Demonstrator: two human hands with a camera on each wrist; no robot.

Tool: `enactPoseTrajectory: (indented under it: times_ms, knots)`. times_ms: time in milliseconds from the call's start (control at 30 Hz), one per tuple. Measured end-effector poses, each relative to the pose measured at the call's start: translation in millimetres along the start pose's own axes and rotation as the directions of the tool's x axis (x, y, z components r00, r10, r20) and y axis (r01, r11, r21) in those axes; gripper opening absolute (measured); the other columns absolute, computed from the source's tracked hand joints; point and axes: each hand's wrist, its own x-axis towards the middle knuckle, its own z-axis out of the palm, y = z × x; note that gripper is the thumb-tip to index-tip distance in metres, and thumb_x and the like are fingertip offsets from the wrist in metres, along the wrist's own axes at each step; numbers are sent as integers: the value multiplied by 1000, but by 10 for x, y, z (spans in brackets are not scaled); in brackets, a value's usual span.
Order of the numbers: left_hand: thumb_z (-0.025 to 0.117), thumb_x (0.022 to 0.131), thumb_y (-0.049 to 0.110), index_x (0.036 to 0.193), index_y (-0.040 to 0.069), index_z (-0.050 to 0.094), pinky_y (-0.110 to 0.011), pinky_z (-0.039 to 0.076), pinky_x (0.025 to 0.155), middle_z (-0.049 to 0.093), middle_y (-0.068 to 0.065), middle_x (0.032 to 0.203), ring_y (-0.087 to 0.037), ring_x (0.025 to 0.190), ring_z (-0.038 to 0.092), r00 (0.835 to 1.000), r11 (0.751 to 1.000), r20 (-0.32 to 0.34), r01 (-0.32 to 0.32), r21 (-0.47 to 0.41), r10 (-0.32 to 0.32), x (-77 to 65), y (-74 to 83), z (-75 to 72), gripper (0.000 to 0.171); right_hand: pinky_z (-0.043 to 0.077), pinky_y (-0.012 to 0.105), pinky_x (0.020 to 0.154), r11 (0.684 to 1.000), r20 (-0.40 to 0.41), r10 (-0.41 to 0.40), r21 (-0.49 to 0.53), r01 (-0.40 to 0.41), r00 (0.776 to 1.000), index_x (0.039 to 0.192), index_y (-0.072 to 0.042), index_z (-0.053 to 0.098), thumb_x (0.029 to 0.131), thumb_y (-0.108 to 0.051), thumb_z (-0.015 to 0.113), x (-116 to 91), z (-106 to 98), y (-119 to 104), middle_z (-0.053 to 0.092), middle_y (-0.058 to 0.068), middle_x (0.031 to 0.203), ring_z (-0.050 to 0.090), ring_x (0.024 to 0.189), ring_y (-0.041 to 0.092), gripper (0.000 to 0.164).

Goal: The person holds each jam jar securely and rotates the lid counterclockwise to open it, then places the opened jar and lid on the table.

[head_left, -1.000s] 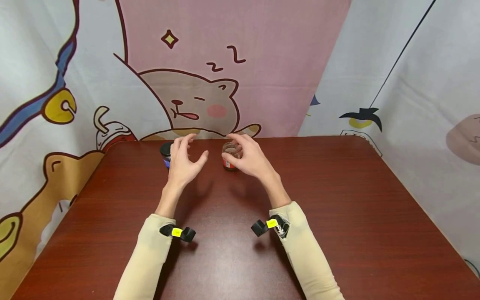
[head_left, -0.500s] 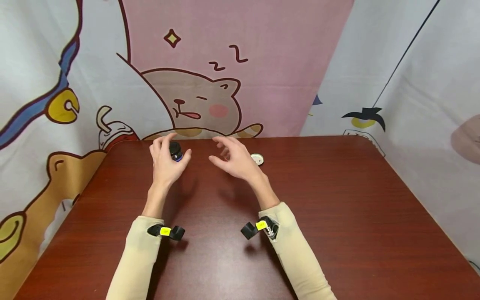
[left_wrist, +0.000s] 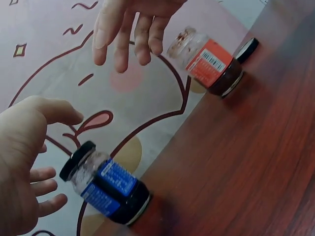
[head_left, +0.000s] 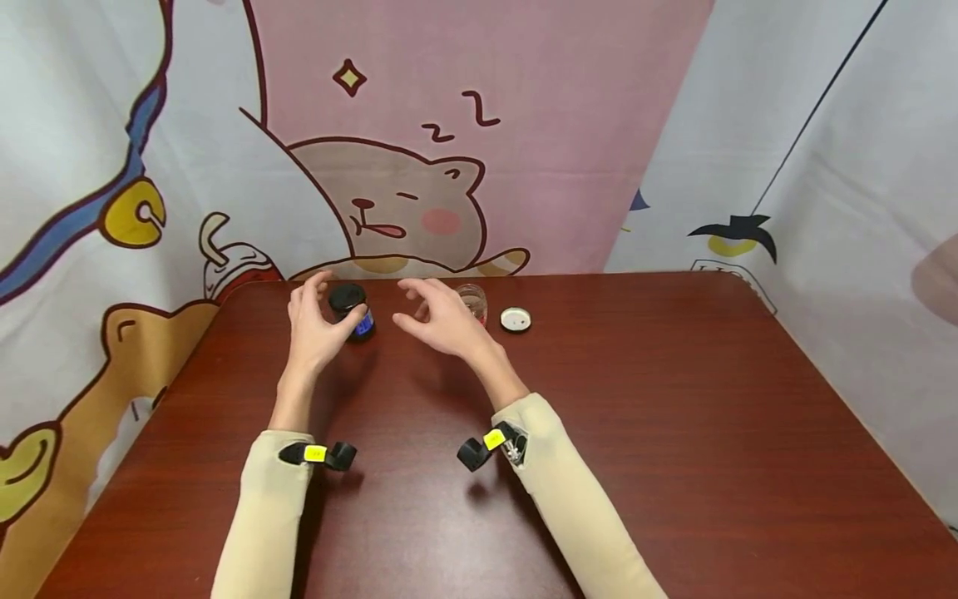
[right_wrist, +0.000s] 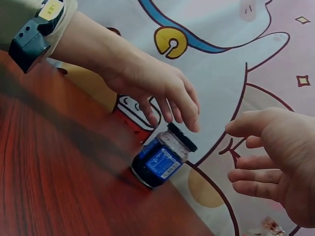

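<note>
A glass jar with a blue label and black lid (head_left: 348, 298) stands upright at the back left of the table. My left hand (head_left: 310, 331) is beside it, thumb and fingers spread around its near side with a gap in the left wrist view. To the right of that jar my right hand (head_left: 441, 320) hovers with its fingers loosely bent and nothing in them. Behind the right hand stands a lidless jar with a red label (left_wrist: 211, 64), some dark contents in its bottom. Its lid (head_left: 516, 319) lies upside down on the table to its right.
The brown wooden table (head_left: 636, 416) reaches back to a cartoon-printed cloth (head_left: 569, 150). More of this cloth hangs along the left and right sides. Each sleeve carries a black wrist camera, one on the left (head_left: 318, 454) and one on the right (head_left: 490, 445).
Both hands have moved left, away from the red-label jar and toward the blue-label jar. The red-label jar and the lid beside it have come into view from behind the right hand.
</note>
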Motion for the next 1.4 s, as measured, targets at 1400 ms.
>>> enactPoseTrajectory:
  times_ms: [1400]
  knots:
    - [83,82,3,140,-8,36,-51,41,104,52,-31,136,-41,122,53,954,954,269,196,-227,-132,36,-494,25,75,48,30,89,996,181,68,-70,-56,981,149,-4,43,98,-32,67,414,526,-85,60,14,126,58,101,18,63]
